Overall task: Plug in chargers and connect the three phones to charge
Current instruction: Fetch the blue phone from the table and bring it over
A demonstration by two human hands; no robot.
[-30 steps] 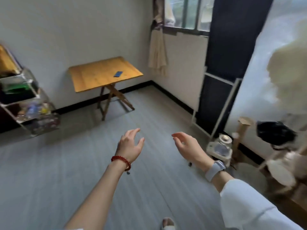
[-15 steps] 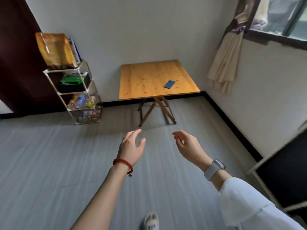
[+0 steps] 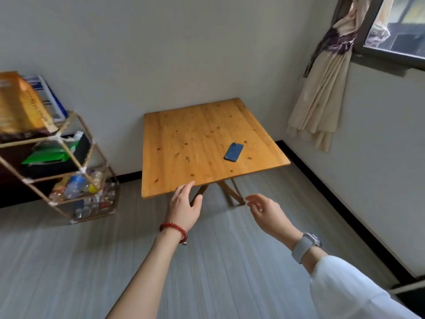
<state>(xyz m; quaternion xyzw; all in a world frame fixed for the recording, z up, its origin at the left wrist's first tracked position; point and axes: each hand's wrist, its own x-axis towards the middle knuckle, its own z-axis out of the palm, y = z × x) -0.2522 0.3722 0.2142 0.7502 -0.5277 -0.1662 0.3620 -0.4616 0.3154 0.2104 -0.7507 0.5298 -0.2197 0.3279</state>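
Left hand: my left hand (image 3: 184,207) is held out in the air in front of me, fingers straight and relaxed, holding nothing. Its fingertips show against the table's near edge, but I cannot tell whether they touch it.
Right hand: my right hand (image 3: 266,211) is raised beside it, apart from the left, fingers loosely curled, gripping nothing.
Wrists: a red bracelet (image 3: 173,227) on my left, a grey watch (image 3: 304,246) on my right, with a white sleeve (image 3: 349,293) behind it.
Phone: 1 blue phone (image 3: 234,151) lies flat, back up, on the table (image 3: 184,143), towards its right edge and nearer the front than the back. Both my hands are well apart from it.
Table: wooden top on crossed legs, set against the back wall near the room's corner.
Shelf: a shelf (image 3: 57,166) stands on the floor left of the table, holding boxes and bottles.
Curtain: a tied curtain (image 3: 322,88) hangs right of the table, under a window (image 3: 397,24).
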